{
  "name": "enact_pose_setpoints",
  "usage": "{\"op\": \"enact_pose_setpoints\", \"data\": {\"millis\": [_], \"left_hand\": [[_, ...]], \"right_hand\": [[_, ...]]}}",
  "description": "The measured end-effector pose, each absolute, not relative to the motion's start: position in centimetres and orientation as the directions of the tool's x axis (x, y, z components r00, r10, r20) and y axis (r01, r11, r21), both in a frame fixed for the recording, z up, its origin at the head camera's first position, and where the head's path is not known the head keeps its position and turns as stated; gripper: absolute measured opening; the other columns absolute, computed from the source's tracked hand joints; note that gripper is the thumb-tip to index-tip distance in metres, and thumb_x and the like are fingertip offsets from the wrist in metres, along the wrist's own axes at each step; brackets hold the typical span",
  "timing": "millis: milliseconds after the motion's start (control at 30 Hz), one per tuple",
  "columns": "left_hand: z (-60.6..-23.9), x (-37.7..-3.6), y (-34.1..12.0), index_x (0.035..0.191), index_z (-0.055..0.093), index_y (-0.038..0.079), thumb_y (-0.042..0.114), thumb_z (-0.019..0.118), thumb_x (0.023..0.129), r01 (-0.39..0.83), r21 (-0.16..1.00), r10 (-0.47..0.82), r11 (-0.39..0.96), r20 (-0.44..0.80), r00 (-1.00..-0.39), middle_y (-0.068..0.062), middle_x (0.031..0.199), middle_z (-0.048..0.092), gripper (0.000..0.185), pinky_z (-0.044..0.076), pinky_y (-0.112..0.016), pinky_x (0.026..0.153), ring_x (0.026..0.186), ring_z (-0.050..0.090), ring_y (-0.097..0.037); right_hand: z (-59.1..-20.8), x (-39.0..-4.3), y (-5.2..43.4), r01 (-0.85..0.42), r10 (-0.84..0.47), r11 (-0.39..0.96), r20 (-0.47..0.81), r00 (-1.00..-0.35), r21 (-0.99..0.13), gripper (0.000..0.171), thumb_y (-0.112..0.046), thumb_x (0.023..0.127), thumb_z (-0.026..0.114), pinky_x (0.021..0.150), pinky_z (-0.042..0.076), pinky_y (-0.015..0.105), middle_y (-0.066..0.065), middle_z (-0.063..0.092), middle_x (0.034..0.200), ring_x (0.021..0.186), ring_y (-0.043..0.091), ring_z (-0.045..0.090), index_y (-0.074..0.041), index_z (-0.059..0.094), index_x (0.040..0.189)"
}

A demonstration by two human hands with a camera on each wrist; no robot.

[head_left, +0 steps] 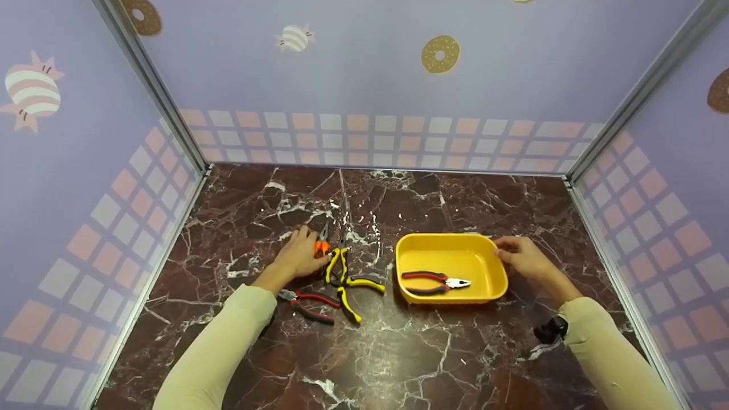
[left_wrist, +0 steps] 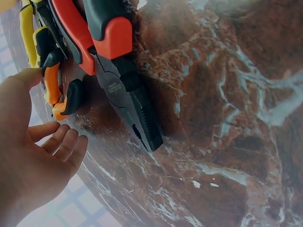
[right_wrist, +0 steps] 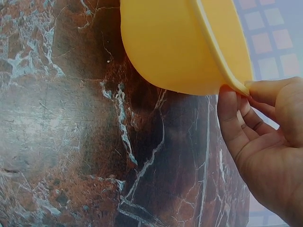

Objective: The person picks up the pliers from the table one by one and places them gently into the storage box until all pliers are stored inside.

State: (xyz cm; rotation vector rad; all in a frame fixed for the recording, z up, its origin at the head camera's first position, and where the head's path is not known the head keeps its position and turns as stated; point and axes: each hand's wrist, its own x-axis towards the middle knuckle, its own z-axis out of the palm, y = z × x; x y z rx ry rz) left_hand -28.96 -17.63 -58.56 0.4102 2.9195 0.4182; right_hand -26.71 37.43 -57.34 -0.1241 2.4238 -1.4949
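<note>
My left hand [head_left: 297, 254] is beside long-nose pliers with orange-and-black handles [head_left: 322, 248]. In the left wrist view its thumb touches one orange handle [left_wrist: 52, 84], while the other fingers are loosely bent near the handle ends. Close to that hand lie red-and-black-handled pliers [head_left: 313, 302] and yellow-and-black-handled pliers [head_left: 363, 283]. My right hand [head_left: 521, 259] pinches the right rim of a yellow plastic box [head_left: 403, 250] between thumb and fingers. Inside the box, toward its left side, lie combination pliers with red-and-black handles [head_left: 428, 276].
The dark red marbled tabletop [head_left: 398, 353] is enclosed by purple panels [head_left: 364, 74] at the back and both sides. Metal frame posts [head_left: 165, 97] stand at the back corners. The yellow-handled tools are bunched together left of the box.
</note>
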Motion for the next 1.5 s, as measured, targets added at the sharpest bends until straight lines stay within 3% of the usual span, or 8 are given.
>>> {"op": "enact_pose_setpoints", "data": {"millis": [167,367,600,767,967,1267,1500], "left_hand": [[-58.7,-29.2,-17.6,0.154,0.045,-0.008,0.038,0.068,0.099,0.221,0.322,0.279,0.920,-0.146,-0.949,-0.032,0.157,0.034,0.076,0.042,-0.057,0.115,0.147,0.034,-0.049],[-60.2,-30.1,-18.1,0.146,0.052,-0.010,0.032,0.070,0.091,0.242,0.341,0.291,0.908,-0.100,-0.951,-0.032,0.151,0.039,0.071,0.044,-0.061,0.110,0.141,0.039,-0.051],[-59.1,-29.0,-18.2,0.150,0.048,-0.011,0.030,0.069,0.095,0.216,0.340,0.268,0.915,-0.114,-0.957,-0.036,0.159,0.033,0.072,0.037,-0.059,0.119,0.149,0.031,-0.053],[-59.0,-28.5,-18.3,0.148,0.051,-0.007,0.039,0.077,0.097,0.212,0.311,0.260,0.926,-0.121,-0.958,-0.032,0.151,0.039,0.074,0.044,-0.057,0.112,0.142,0.038,-0.048],[-58.8,-28.3,-18.4,0.143,0.056,-0.004,0.035,0.081,0.095,0.221,0.323,0.267,0.920,-0.105,-0.958,-0.029,0.143,0.045,0.067,0.047,-0.056,0.108,0.131,0.044,-0.045],[-59.1,-28.7,-18.5,0.142,0.057,-0.006,0.032,0.078,0.093,0.197,0.315,0.243,0.928,-0.113,-0.964,-0.029,0.146,0.045,0.066,0.048,-0.057,0.107,0.132,0.046,-0.048],[-58.6,-28.9,-18.7,0.139,0.057,-0.011,0.026,0.076,0.089,0.218,0.347,0.262,0.912,-0.086,-0.961,-0.029,0.140,0.044,0.066,0.049,-0.055,0.104,0.121,0.055,-0.045]], "right_hand": [[-57.3,-26.6,37.3,0.088,-0.214,0.455,-0.205,-0.955,-0.886,0.033,-0.004,0.109,0.053,0.073,0.063,0.036,0.034,0.063,0.123,0.095,0.031,0.066,0.013,0.060,0.137],[-57.4,-26.6,37.5,0.071,-0.219,0.456,-0.189,-0.957,-0.887,0.033,-0.005,0.109,0.054,0.070,0.062,0.034,0.034,0.064,0.120,0.091,0.028,0.066,0.014,0.061,0.135],[-57.4,-26.8,37.5,0.041,-0.222,0.465,-0.162,-0.961,-0.884,0.029,-0.002,0.108,0.055,0.066,0.061,0.034,0.032,0.067,0.114,0.082,0.022,0.068,0.014,0.064,0.131],[-57.4,-26.8,37.5,0.071,-0.207,0.478,-0.191,-0.960,-0.875,0.030,-0.005,0.109,0.055,0.067,0.060,0.034,0.030,0.067,0.115,0.083,0.023,0.066,0.011,0.064,0.132],[-57.3,-26.7,37.4,0.096,-0.195,0.466,-0.207,-0.959,-0.880,0.031,-0.005,0.109,0.054,0.067,0.059,0.033,0.030,0.066,0.117,0.085,0.024,0.065,0.011,0.064,0.134],[-57.6,-26.8,37.4,0.117,-0.194,0.460,-0.228,-0.954,-0.880,0.030,-0.006,0.110,0.053,0.068,0.059,0.032,0.029,0.066,0.118,0.086,0.022,0.065,0.009,0.064,0.134],[-57.4,-26.8,37.6,0.073,-0.210,0.481,-0.196,-0.958,-0.873,0.030,-0.005,0.109,0.055,0.067,0.059,0.032,0.029,0.067,0.116,0.084,0.021,0.065,0.010,0.064,0.133]]}}
